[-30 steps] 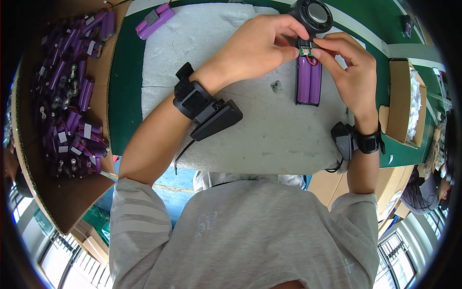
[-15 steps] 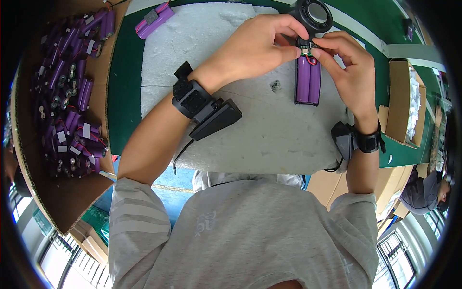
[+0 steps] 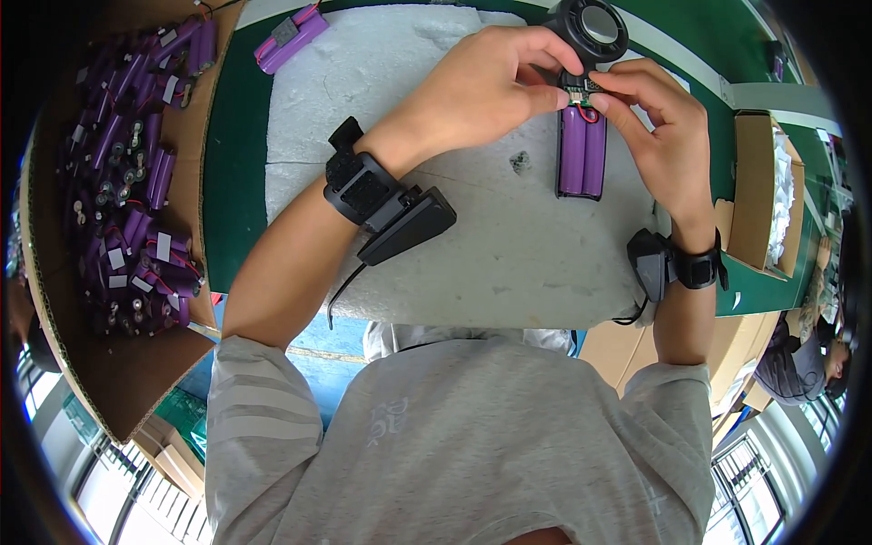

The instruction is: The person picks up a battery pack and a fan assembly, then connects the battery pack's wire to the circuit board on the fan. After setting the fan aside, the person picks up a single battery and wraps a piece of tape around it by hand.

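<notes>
A black handheld fan [image 3: 565,25] with a round head lies at the far right of the pale foam slab, its handle pointing toward me and its inside exposed. In the handle sit two purple cylindrical batteries [image 3: 582,159], side by side, with a red wire at their far end. A small green circuit board [image 3: 576,92] lies between batteries and fan head. My left hand [image 3: 495,82] grips the fan's neck from the left, its thumb at the board's edge. From the right, my right hand [image 3: 668,118] pinches the board with thumb and index finger. Fingertips partly cover the board.
A cardboard box [image 3: 211,118] on the left holds many purple battery packs. Another purple battery pack [image 3: 292,38] lies beside the foam slab [image 3: 436,263] at the far left. An open carton [image 3: 750,191] with white pieces stands at right. A person [image 3: 795,368] is at the far right.
My hands stay almost still at the circuit board; the right hand and wrist have shifted very slightly. The person at the far right has moved a little.
</notes>
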`<action>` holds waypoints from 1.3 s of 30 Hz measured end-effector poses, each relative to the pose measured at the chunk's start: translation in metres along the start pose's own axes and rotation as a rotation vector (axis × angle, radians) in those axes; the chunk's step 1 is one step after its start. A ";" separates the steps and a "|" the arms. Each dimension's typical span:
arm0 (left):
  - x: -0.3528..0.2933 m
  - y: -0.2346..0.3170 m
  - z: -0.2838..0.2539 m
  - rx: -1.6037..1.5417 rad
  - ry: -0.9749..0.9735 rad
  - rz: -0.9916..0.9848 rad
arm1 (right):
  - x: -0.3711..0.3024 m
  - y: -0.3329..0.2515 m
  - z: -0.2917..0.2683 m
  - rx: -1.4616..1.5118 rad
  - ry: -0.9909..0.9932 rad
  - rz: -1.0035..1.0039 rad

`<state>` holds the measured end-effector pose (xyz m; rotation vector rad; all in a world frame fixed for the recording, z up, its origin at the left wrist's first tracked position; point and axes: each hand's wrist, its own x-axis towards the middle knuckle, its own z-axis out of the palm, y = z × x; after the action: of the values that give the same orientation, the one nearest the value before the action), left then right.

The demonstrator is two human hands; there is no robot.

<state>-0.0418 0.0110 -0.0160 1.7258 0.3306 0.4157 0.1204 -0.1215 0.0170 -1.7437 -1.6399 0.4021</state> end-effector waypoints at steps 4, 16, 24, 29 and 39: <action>0.000 -0.002 0.000 0.005 0.008 0.019 | 0.001 -0.001 0.000 -0.024 0.005 -0.026; 0.001 -0.003 0.001 -0.049 -0.026 -0.017 | 0.001 -0.002 -0.004 -0.054 -0.023 -0.071; 0.003 -0.003 0.001 -0.072 -0.025 -0.015 | 0.000 0.000 -0.003 -0.015 -0.024 -0.018; 0.001 -0.003 0.001 -0.058 -0.025 -0.014 | 0.000 -0.001 -0.003 -0.007 -0.031 -0.003; 0.003 0.009 0.002 -0.219 -0.064 -0.088 | 0.001 -0.004 -0.005 -0.083 -0.031 -0.053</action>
<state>-0.0387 0.0092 -0.0076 1.5012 0.3023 0.3197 0.1206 -0.1219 0.0234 -1.7581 -1.7436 0.3418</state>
